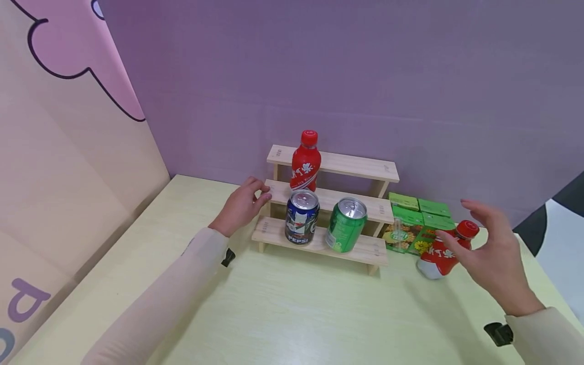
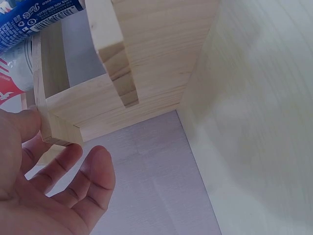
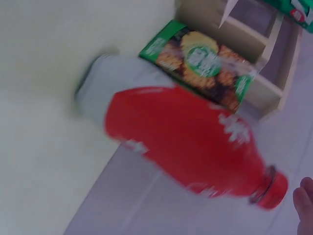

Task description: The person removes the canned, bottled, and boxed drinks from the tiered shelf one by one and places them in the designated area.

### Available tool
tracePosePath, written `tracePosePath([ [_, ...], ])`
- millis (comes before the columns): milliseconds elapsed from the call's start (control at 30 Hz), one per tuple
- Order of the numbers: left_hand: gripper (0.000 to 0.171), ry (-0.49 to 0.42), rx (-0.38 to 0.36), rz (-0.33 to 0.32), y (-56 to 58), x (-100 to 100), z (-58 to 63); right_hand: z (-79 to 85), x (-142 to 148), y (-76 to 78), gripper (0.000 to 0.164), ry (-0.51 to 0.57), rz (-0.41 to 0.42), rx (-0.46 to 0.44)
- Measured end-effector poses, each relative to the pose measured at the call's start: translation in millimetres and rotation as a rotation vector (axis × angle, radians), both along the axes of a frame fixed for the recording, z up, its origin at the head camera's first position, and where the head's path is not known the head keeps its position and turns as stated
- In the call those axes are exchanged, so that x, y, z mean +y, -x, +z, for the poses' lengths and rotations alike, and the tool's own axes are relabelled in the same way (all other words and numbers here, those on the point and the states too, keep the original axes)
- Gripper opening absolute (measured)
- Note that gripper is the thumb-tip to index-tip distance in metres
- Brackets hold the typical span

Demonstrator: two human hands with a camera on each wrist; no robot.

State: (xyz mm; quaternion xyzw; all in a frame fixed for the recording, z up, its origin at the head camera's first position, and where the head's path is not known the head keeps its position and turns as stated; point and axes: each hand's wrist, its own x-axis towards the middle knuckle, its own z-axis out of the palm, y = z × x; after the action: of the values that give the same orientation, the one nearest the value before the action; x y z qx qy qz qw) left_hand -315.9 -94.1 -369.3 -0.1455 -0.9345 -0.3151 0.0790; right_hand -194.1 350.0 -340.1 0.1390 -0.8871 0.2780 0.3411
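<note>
My left hand (image 1: pixel 242 204) is at the left end of a three-tier wooden display rack (image 1: pixel 319 248). In the left wrist view, its thumb and fingers pinch the end of a rack board (image 2: pixel 61 129). My right hand (image 1: pixel 495 253) is spread beside a red-labelled drink bottle (image 1: pixel 444 256) with a red cap, a gap between palm and bottle. In the right wrist view that bottle (image 3: pixel 181 137) is blurred, and fingertips (image 3: pixel 304 205) show near its cap. Another red bottle (image 1: pixel 305 165) stands on the middle tier. A dark blue Pepsi can (image 1: pixel 301 220) and a green can (image 1: pixel 347 225) stand on the lowest tier.
Green snack boxes (image 1: pixel 412 218) with food pictures stand between the rack and the right-hand bottle. The pale table (image 1: pixel 292 314) meets a purple wall (image 1: pixel 347 71) behind the rack. A printed panel (image 1: pixel 68 167) borders the left side; a white and black object (image 1: pixel 563 238) is at far right.
</note>
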Motion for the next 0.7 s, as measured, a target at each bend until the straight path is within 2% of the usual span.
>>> tracePosePath([
  [533,0.025,-0.008,0.01,-0.015,-1.2,0,0.9,23.9,-78,35.5,0.082,-0.089,0.246,0.022],
  [700,0.026,-0.006,0.017,-0.015,-0.3,-1,0.0,34.7,-111,48.4,0.077,-0.148,0.303,-0.056],
])
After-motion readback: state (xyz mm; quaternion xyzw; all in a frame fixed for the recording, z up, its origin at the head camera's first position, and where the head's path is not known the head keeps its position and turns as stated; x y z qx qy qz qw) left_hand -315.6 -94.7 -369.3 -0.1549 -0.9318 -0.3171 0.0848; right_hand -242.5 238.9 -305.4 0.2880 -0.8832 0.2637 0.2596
